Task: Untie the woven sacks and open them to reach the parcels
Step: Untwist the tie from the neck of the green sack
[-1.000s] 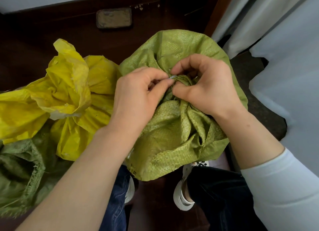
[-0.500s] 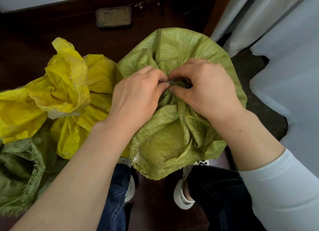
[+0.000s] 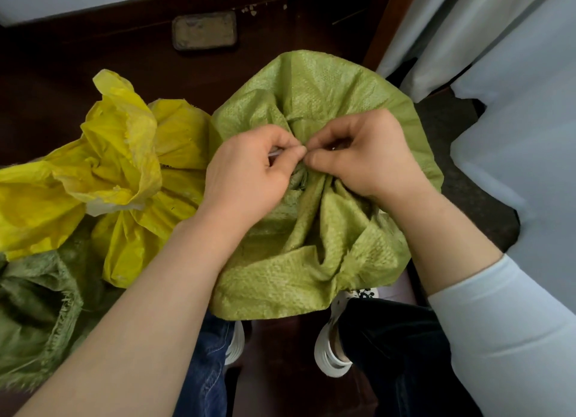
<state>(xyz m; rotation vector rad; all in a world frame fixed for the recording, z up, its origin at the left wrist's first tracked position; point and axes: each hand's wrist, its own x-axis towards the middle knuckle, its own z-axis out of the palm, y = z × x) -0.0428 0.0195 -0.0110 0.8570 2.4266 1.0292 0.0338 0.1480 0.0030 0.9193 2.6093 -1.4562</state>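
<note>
step: undoing tie [image 3: 274,152] on green sack [image 3: 327,98] neck | left hand [image 3: 246,173], right hand [image 3: 364,164]: fingers pinching tie, tips touching | tip: ease the loop loose, don't yank it tighter

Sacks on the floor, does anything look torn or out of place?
Only the dull green sack at lower left: its open rim is frayed, with loose fibres sticking out. The bright green sack looks intact, neck gathered under a pale tie.

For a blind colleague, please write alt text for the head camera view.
The left hand and right hand pinch a thin pale tie at the gathered neck of a green woven sack. A yellow sack and a darker green sack lie to its left.
</note>
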